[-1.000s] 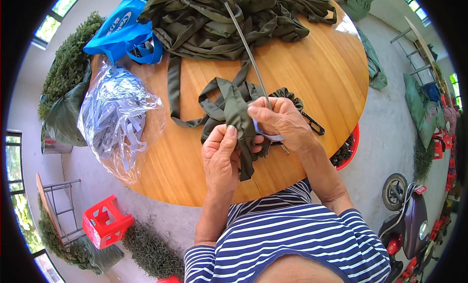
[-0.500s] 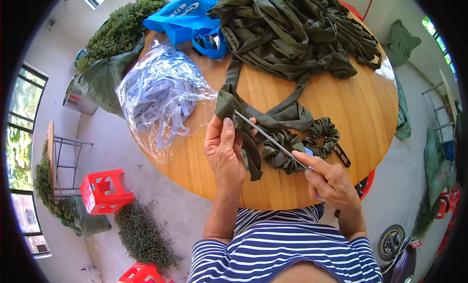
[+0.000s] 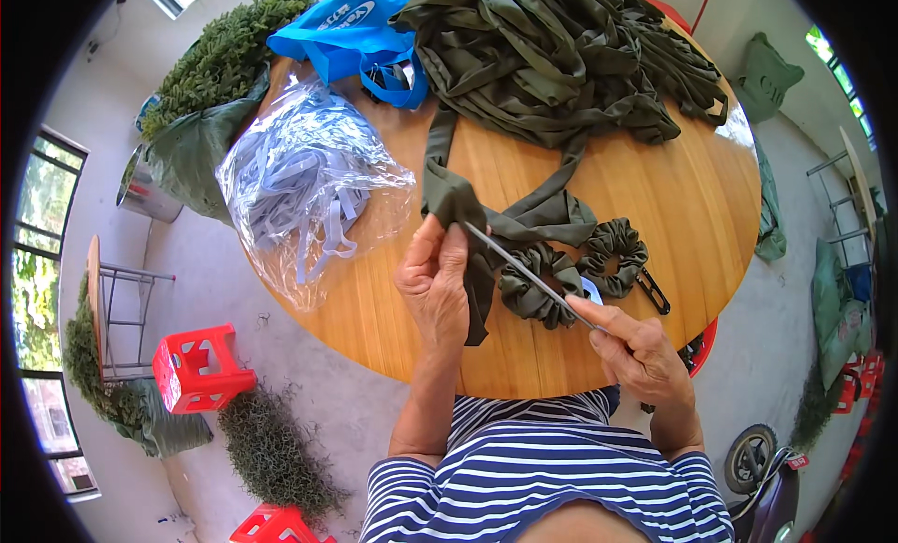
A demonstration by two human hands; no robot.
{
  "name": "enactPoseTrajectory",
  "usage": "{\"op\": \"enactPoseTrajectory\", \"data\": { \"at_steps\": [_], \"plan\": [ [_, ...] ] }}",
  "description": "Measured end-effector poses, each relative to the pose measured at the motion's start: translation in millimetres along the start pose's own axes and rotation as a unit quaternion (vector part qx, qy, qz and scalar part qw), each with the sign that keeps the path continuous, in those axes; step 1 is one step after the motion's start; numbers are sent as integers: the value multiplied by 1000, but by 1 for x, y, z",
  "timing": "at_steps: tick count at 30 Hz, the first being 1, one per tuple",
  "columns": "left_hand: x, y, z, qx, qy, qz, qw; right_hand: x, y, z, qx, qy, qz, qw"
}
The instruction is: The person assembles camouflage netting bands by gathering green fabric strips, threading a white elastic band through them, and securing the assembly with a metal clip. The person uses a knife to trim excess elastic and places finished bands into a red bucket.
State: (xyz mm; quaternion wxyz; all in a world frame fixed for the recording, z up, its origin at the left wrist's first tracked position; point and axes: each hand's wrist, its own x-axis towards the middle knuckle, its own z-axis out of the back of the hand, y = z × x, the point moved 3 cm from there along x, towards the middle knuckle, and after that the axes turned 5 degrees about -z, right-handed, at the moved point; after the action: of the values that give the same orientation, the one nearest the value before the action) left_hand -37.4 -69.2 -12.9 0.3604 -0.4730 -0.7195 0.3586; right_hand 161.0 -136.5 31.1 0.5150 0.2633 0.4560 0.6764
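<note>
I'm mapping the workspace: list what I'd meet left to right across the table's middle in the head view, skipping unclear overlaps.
Clear bag, left hand, left scrunchie, right scrunchie, black clip.

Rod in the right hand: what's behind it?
Behind the rod, as the camera sees it: part of the green fabric and the left scrunchie. Its near end is covered by the right hand, so what lies under that can't be seen.
</note>
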Motion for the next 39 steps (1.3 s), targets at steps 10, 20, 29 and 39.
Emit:
{"op": "enactPoseTrajectory", "data": {
  "at_steps": [10,20,29,39],
  "plan": [
    [-51,14,-42,28,132,137,981,27,4,-16,206,-111,-74,969],
    [1,5,-34,-163,69,219,959,20,-5,-21,82,-118,-24,989],
    [-50,22,-34,15,107,241,965,26,-11,-18,111,-187,42,975],
    [-33,17,-39,-102,51,172,979,10,-2,-24,-2,-208,42,977]
  ]
}}
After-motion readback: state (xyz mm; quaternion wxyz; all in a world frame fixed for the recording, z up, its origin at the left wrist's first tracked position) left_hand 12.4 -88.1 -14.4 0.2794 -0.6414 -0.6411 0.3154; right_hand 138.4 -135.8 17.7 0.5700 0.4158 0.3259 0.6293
